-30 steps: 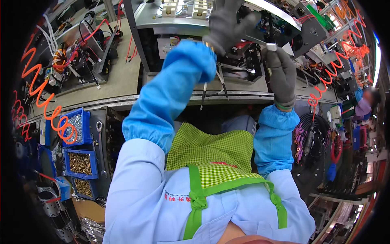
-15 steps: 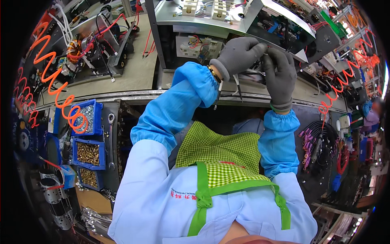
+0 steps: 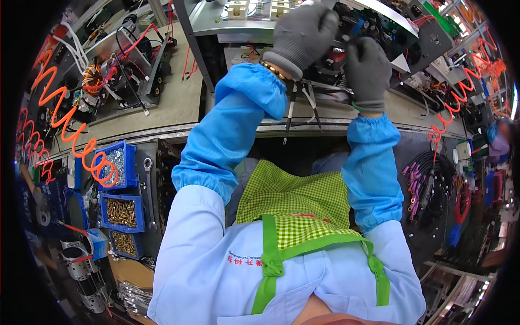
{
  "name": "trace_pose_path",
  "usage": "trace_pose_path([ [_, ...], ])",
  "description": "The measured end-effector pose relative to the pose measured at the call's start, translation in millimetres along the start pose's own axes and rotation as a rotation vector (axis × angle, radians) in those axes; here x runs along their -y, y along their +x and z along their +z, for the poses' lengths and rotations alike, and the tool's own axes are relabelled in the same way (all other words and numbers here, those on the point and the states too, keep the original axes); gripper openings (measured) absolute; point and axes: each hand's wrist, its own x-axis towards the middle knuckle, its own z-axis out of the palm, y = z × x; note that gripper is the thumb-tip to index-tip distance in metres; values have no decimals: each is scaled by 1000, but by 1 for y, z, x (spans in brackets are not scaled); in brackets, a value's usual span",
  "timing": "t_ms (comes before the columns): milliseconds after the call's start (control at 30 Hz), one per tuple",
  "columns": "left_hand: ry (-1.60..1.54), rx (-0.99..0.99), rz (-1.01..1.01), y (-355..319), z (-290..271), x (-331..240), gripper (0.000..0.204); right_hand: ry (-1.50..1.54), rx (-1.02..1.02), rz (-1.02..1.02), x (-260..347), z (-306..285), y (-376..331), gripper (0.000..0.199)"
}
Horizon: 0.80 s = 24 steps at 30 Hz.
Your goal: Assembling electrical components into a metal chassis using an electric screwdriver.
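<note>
Grey ribbed-cuff gloved hands (image 3: 304, 39) (image 3: 368, 73) | shiny metal chassis (image 3: 238, 27) | green checked apron (image 3: 295, 197)

Hands (image 3: 304, 40) at chassis (image 3: 238, 29); bins (image 3: 140, 214) left, wrench (image 3: 149, 189) beside them; cable bundle (image 3: 440, 184) right.

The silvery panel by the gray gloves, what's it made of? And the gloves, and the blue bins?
Silvery panel: probably sheet metal; it's shiny, with bright reflections.
Gray gloves: likely knitted fabric, matte, with ribbed cuffs; I can't tell if they're coated.
Blue bins: most likely plastic, evenly colored, with molded-looking walls.
</note>
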Motion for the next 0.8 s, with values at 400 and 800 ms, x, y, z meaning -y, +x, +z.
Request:
trace_pose_path([
  [400, -281, -155, 28, 38, 13, 27, 31, -234, -27, -23, -1, 35, 14, 27],
  [800, -296, 48, -3, 42, 13, 42, 39, -201, 28, -7, 9, 33, 18, 24],
])
